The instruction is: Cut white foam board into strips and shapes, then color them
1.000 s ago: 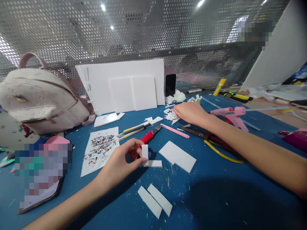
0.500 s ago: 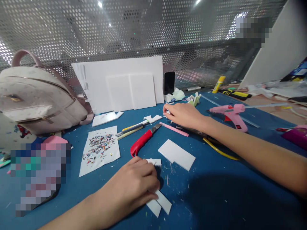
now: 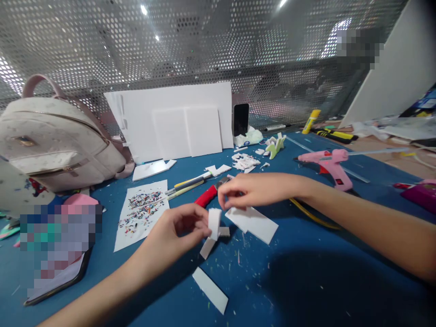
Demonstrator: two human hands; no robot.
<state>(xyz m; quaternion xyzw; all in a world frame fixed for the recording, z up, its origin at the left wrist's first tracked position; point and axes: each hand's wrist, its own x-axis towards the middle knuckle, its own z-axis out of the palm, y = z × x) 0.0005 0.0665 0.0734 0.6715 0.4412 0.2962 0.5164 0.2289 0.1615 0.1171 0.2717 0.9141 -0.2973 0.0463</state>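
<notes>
My left hand (image 3: 177, 231) pinches small white foam strips (image 3: 213, 229) just above the blue table. One strip stands upright, another slants down beneath it. My right hand (image 3: 252, 190) hovers close by to the right, fingers curled in a pinch over a white foam rectangle (image 3: 254, 222); what it holds, if anything, I cannot make out. Another white strip (image 3: 210, 289) lies flat nearer to me. A red utility knife (image 3: 208, 195) lies just behind both hands.
A backpack (image 3: 57, 145) stands at the left. White foam boards (image 3: 177, 122) and a phone (image 3: 241, 119) lean on the mesh wall. A pink glue gun (image 3: 330, 165), a confetti sheet (image 3: 143, 213), pencils (image 3: 185, 185), foam scraps (image 3: 245, 162) and a glue stick (image 3: 310, 121) lie around.
My left hand lifted from the two strips near me, taking one up to the small upright piece. My right hand came back from the scrap pile toward the left hand.
</notes>
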